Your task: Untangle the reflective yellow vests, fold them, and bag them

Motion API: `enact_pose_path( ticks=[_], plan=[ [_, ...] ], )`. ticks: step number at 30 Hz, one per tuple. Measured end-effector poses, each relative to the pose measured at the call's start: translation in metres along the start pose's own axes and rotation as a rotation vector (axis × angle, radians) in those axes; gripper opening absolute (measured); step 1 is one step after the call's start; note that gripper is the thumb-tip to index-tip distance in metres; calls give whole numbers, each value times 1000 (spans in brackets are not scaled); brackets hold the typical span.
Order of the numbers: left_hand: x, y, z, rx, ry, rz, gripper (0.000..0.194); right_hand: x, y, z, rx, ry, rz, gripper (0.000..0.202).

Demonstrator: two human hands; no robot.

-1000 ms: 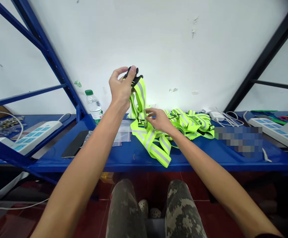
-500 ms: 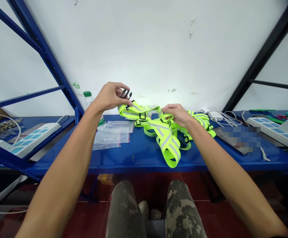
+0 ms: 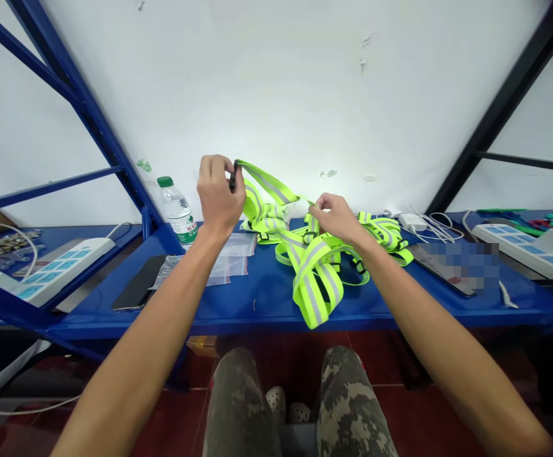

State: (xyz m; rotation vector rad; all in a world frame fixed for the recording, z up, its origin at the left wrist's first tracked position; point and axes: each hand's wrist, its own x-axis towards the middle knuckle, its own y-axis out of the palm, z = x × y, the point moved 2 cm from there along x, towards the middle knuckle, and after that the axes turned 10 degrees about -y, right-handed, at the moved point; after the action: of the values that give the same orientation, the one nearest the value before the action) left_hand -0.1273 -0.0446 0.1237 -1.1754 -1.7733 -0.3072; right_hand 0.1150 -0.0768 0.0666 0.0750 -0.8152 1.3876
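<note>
Neon-yellow reflective straps (image 3: 317, 279) with grey stripes and black buckles lie in a loose heap on the blue table. Raised above the left side of the heap, my left hand (image 3: 220, 193) is closed around a black buckle (image 3: 233, 176) at the end of one strap. That strap slants down to the right toward my right hand (image 3: 336, 217), whose fingers pinch its yellow webbing. More yellow straps (image 3: 385, 231) lie behind my right wrist. The palm side of my left hand is hidden.
Clear zip bags (image 3: 236, 254) lie left of the straps, near a water bottle (image 3: 177, 212) with a green cap and a dark phone (image 3: 139, 284). To the right are a flat dark device (image 3: 441, 268), a white charger (image 3: 413, 222) and cables. Power strips (image 3: 60, 270) flank the table.
My left hand has turned, its back now toward me, and lifted the buckle end, drawing the strap out toward my right hand. The hanging loops at the front have shifted slightly left.
</note>
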Motion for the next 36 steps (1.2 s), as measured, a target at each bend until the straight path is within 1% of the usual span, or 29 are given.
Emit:
enact_pose_path(
  ticks=[1,2,3,5,7,8,10,12,14,15,17,20,22,23,24,25,27,29,31,33,34,36],
  plan=[
    [-4,3,0,-24,15,-49,11,1,0,0,91,19,-71,20],
    [-8,8,0,-47,23,-74,14,1,0,1,195,34,-129,21],
    [-11,12,-1,-72,21,-74,16,1,1,2,304,50,-165,21],
    [-16,22,-2,-135,-22,2,19,1,1,4,486,90,-178,24],
    [-18,29,-5,-223,-105,149,24,1,2,7,561,128,-159,31],
    [-19,31,-8,-275,-155,248,26,1,2,8,568,146,-154,33],
    [-20,31,-15,-381,-258,495,33,2,3,7,546,168,-154,32],
    [-23,27,-24,-466,-345,761,37,5,5,5,512,190,-187,27],
    [-28,22,-32,-495,-405,999,36,8,5,1,493,236,-233,27],
    [-31,20,-35,-476,-420,1090,34,10,4,0,494,264,-252,28],
    [-37,20,-35,-344,-405,1201,32,12,2,-1,505,301,-273,30],
    [-46,26,-28,-58,-323,1262,32,14,-4,1,516,297,-298,32],
    [-51,32,-19,42,-301,1304,27,15,-8,4,512,276,-315,30],
    [-53,35,-14,71,-295,1300,26,15,-10,6,513,261,-315,29],
    [-54,38,-8,102,-289,1266,27,15,-11,8,516,241,-308,27],
    [-54,40,-1,135,-285,1214,34,15,-12,10,523,218,-295,26],
    [-53,45,12,214,-277,1087,52,14,-15,15,543,165,-264,24],
    [-49,48,23,296,-256,939,62,12,-19,19,541,125,-233,25],
    [-42,48,31,369,-247,729,59,7,-25,22,509,90,-198,26],
    [-32,43,35,388,-277,466,49,0,-33,23,469,52,-147,29],
    [-26,39,36,368,-301,346,46,-3,-37,23,452,37,-103,31],
    [-13,31,35,292,-319,138,46,-9,-43,21,408,31,15,38]
  ],
)
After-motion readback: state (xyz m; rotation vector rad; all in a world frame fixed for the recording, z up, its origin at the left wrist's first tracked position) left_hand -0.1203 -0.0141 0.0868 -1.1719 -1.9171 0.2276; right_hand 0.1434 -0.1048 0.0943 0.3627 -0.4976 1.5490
